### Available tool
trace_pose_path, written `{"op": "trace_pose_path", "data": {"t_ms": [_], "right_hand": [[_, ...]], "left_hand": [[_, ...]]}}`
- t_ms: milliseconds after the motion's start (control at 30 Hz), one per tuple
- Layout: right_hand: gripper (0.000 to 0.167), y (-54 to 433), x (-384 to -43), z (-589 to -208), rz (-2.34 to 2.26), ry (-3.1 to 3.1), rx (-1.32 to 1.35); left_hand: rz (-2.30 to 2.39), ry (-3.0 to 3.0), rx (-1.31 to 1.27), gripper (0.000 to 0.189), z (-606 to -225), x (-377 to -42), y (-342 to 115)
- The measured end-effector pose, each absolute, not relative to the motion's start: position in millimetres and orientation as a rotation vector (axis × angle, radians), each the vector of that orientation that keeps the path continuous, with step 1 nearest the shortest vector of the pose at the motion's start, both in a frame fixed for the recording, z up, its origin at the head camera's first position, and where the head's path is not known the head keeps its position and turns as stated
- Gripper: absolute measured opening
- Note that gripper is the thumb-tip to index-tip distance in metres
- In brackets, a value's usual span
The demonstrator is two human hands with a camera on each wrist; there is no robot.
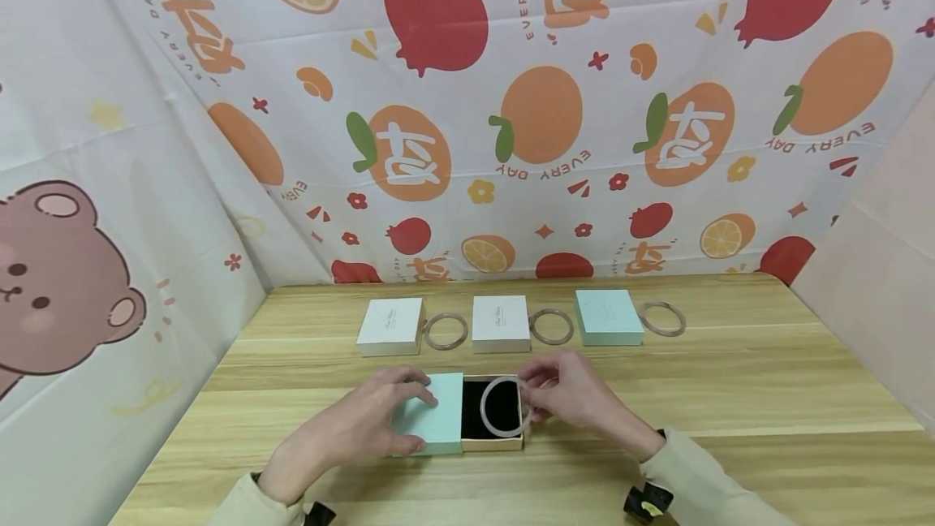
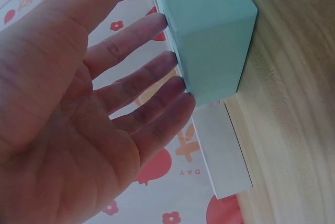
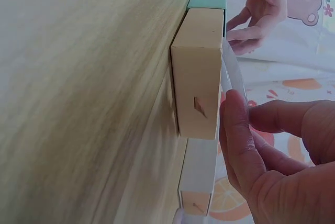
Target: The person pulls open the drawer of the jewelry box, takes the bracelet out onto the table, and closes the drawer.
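My left hand [image 1: 358,420] rests its fingertips on the top of a mint-green box sleeve [image 1: 441,408], thumb by the near edge. The left wrist view shows those fingers [image 2: 141,72] nearly straight and spread. From the sleeve's right side a drawer [image 1: 493,445] with a black lining sticks out. Above the drawer, my right hand [image 1: 573,392] pinches a pale translucent bangle [image 1: 484,408] by its right side. In the right wrist view the bangle [image 3: 235,69] is tilted over the tan drawer end [image 3: 198,72]; whether it touches the lining is hidden.
Behind stand two white boxes [image 1: 390,325] [image 1: 501,321] and a mint-green box [image 1: 609,316]. A bangle lies to the right of each: the left one [image 1: 427,333], the middle one [image 1: 552,342] and the right one [image 1: 663,334]. A printed cloth [image 1: 467,120] hangs behind the wooden table [image 1: 730,396].
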State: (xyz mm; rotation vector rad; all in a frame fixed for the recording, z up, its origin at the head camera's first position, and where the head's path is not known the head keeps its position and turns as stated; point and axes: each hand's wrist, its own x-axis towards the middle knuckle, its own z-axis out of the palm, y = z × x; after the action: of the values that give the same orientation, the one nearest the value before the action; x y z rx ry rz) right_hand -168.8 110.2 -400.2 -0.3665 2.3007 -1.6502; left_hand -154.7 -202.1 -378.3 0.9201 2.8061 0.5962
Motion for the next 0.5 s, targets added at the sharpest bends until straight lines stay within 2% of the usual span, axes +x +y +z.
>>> {"op": "trace_pose_path", "data": {"t_ms": [500], "right_hand": [[0.025,124,-165,-402,-1.7,2.25,-0.25]], "left_hand": [[0.55,2.821,0.965,0.038,-377,-157,-200]]}}
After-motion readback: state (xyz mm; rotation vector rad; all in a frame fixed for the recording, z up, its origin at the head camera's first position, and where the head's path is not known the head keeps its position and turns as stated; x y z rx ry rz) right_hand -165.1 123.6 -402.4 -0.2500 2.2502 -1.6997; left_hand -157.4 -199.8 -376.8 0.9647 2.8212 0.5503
